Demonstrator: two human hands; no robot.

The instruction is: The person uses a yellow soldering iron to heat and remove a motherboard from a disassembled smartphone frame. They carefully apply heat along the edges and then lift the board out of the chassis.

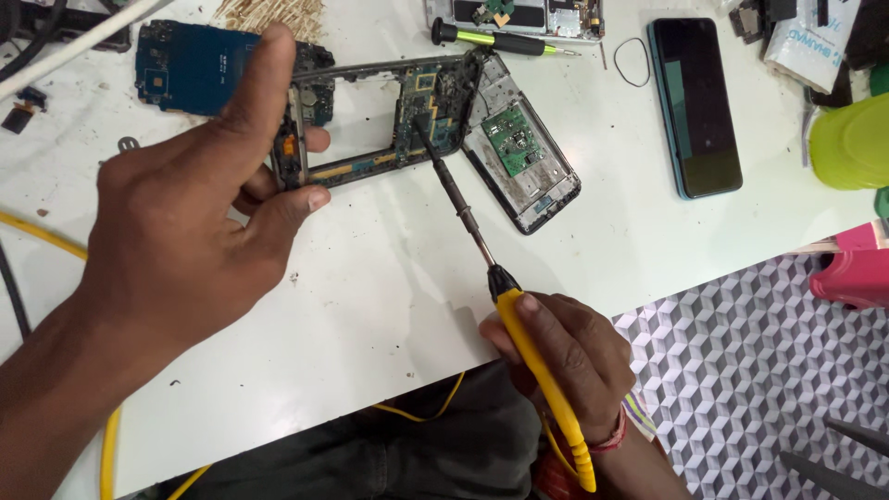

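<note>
Yellow iron [519,352] in R hand [565,356]

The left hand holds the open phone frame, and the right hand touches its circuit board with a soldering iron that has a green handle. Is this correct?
Not quite: in the head view the soldering iron in the right hand has a yellow handle, not green. The left hand does hold the open phone frame.

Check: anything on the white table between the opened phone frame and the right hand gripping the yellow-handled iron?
Head view: only the iron's dark metal shaft crosses it; the white table below is bare.
</note>
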